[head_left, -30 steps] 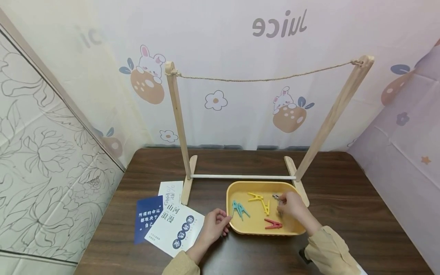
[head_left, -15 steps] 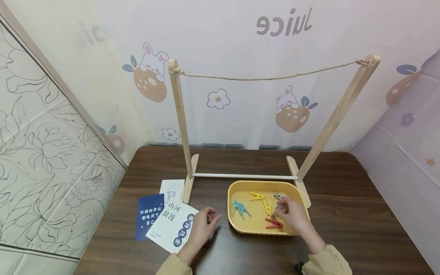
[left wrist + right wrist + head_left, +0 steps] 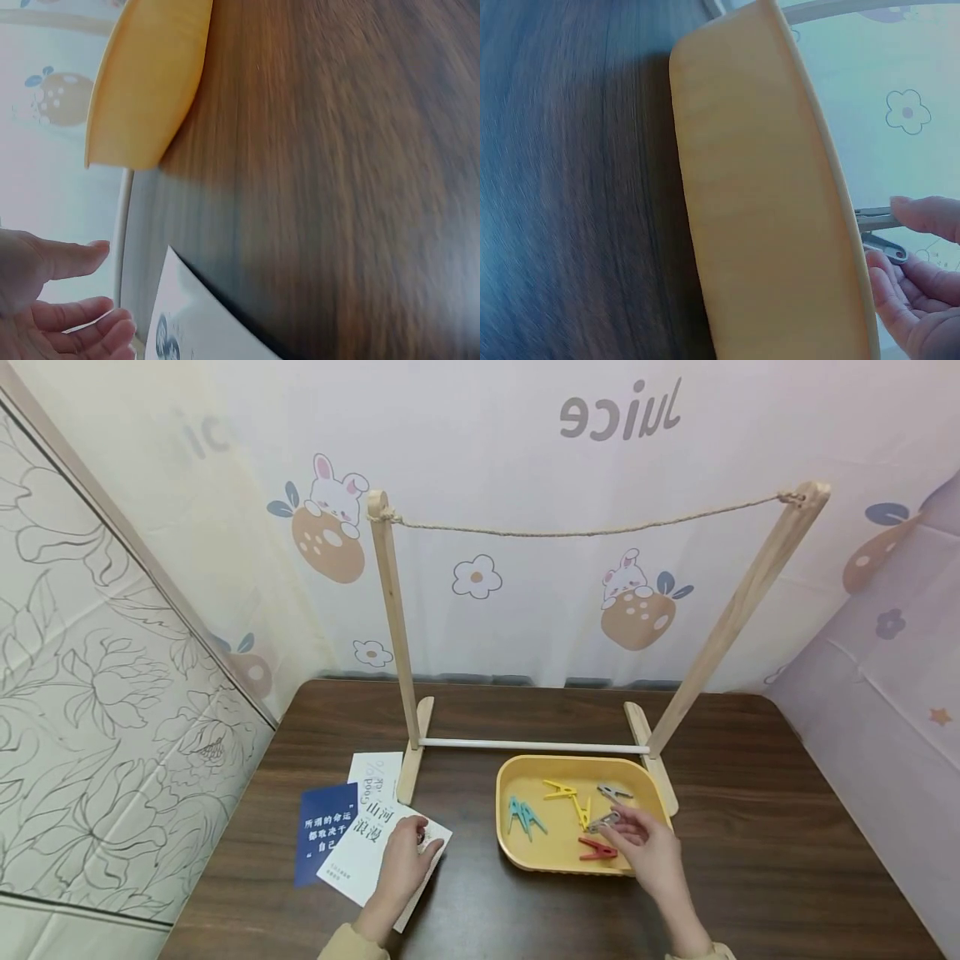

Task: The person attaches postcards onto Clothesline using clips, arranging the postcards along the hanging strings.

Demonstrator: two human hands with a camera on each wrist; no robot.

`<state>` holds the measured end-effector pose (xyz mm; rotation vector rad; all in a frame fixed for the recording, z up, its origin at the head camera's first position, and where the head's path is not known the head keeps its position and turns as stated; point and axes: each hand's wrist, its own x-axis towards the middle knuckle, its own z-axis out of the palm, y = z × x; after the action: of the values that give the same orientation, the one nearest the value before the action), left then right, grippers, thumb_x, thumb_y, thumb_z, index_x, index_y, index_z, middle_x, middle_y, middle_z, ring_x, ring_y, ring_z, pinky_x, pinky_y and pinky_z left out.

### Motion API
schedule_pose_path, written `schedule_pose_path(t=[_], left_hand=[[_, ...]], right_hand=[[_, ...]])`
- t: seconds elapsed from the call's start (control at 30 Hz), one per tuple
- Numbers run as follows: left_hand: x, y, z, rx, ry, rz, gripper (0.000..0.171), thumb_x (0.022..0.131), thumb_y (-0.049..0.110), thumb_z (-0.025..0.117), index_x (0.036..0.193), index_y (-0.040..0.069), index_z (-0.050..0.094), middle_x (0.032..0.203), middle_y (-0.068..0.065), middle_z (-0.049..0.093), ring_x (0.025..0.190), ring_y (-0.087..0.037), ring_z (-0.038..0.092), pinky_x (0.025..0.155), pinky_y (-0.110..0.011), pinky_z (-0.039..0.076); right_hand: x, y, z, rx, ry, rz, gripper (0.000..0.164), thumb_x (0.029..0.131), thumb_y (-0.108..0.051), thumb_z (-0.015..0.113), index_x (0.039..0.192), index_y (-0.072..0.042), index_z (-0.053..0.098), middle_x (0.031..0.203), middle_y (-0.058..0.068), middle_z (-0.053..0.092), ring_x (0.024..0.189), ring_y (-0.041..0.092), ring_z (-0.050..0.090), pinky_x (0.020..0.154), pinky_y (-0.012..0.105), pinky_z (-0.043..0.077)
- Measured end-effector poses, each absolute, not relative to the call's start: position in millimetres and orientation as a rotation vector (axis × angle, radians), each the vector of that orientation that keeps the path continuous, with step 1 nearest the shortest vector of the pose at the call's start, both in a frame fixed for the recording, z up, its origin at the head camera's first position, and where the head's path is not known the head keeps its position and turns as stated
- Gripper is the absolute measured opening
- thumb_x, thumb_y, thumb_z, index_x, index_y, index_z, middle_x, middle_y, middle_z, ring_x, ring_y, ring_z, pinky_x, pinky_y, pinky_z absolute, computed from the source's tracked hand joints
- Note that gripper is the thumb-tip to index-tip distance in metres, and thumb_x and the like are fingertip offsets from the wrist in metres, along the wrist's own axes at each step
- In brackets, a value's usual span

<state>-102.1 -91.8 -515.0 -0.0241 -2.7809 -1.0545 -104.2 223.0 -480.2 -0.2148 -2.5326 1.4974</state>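
Observation:
My right hand [image 3: 651,850] is over the right side of a yellow plastic basket [image 3: 517,858], pinching a grey clothespin [image 3: 602,822] between thumb and fingers. In the right wrist view the grey clothespin [image 3: 876,219] shows at the fingertips, partly behind the basket wall. A second grey clothespin [image 3: 615,792] lies in the basket, with yellow clothespins [image 3: 582,812], teal clothespins [image 3: 527,816] and a red clothespin [image 3: 597,849]. Above a white printed card [image 3: 348,864] hovers my left hand [image 3: 400,864], thumb apart from loosely bent fingers, holding nothing in the left wrist view.
Behind the basket stands a wooden frame [image 3: 393,627] with a twine line [image 3: 525,534] between its posts and a white rod [image 3: 525,745] low down. A blue card [image 3: 318,839] and another white card [image 3: 378,768] lie partly under the front card on the dark table [image 3: 780,827].
My left hand has left the basket's edge and moved left over the white card. The right hand has picked up a grey clothespin and drawn slightly toward the basket's near side.

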Motion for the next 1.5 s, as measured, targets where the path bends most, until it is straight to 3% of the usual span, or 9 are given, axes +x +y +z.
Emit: schedule_pose_path(t=[0.2, 0.37, 0.57, 0.73, 0.93, 1.5], left_hand=[[-100, -104, -519, 0.079, -2.801, -0.896, 0.037, 0.068, 0.012, 0.075, 0.092, -0.008, 0.056, 0.083, -0.014, 0.051, 0.077, -0.028, 0.051, 0.067, -0.039, 0.042], [-100, -113, -521, 0.165, -2.828, -0.833, 0.047, 0.068, 0.014, 0.076, 0.098, -0.015, 0.055, 0.091, -0.022, 0.049, 0.085, -0.036, 0.050, 0.074, -0.044, 0.042], [-99, -120, -523, 0.212, -2.868, -0.769, 0.060, 0.061, 0.022, 0.080, 0.099, -0.016, 0.053, 0.091, -0.025, 0.047, 0.081, -0.035, 0.047, 0.069, -0.045, 0.040], [-100, -123, -525, 0.215, -2.895, -0.737, 0.069, 0.049, 0.028, 0.085, 0.094, -0.013, 0.052, 0.086, -0.022, 0.046, 0.075, -0.032, 0.045, 0.061, -0.045, 0.039], [-102, -124, -527, 0.228, -2.923, -0.686, 0.071, 0.042, 0.029, 0.087, 0.087, -0.012, 0.051, 0.082, -0.019, 0.044, 0.074, -0.032, 0.044, 0.058, -0.043, 0.037], [-109, -125, -525, 0.310, -2.944, -0.647, 0.073, 0.037, 0.028, 0.089, 0.081, -0.015, 0.049, 0.073, -0.019, 0.046, 0.069, -0.033, 0.047, 0.060, -0.046, 0.040]], right_hand=[[-100, 226, -500, -0.233, -2.419, 1.557, 0.035, 0.071, -0.008, 0.073, 0.100, 0.007, 0.060, 0.081, 0.012, 0.063, 0.066, 0.006, 0.059, 0.056, 0.016, 0.047], [-105, 240, -546, -0.230, -2.345, 1.627, 0.038, 0.073, -0.021, 0.073, 0.102, 0.000, 0.061, 0.082, 0.006, 0.064, 0.068, 0.009, 0.061, 0.055, 0.018, 0.047], [-109, 245, -584, -0.363, -2.256, 1.677, 0.039, 0.069, -0.028, 0.076, 0.101, -0.011, 0.063, 0.082, 0.005, 0.064, 0.070, 0.012, 0.062, 0.055, 0.021, 0.049], [-108, 241, -587, -0.402, -2.195, 1.752, 0.040, 0.067, -0.024, 0.077, 0.101, -0.009, 0.063, 0.083, 0.008, 0.064, 0.070, 0.013, 0.062, 0.057, 0.021, 0.049], [-107, 240, -585, -0.461, -2.169, 1.799, 0.039, 0.066, -0.025, 0.078, 0.100, -0.011, 0.063, 0.082, 0.007, 0.064, 0.070, 0.014, 0.062, 0.057, 0.022, 0.049], [-108, 239, -586, -0.464, -2.127, 1.834, 0.039, 0.066, -0.020, 0.078, 0.100, -0.009, 0.063, 0.084, 0.007, 0.064, 0.071, 0.014, 0.062, 0.058, 0.021, 0.049]])
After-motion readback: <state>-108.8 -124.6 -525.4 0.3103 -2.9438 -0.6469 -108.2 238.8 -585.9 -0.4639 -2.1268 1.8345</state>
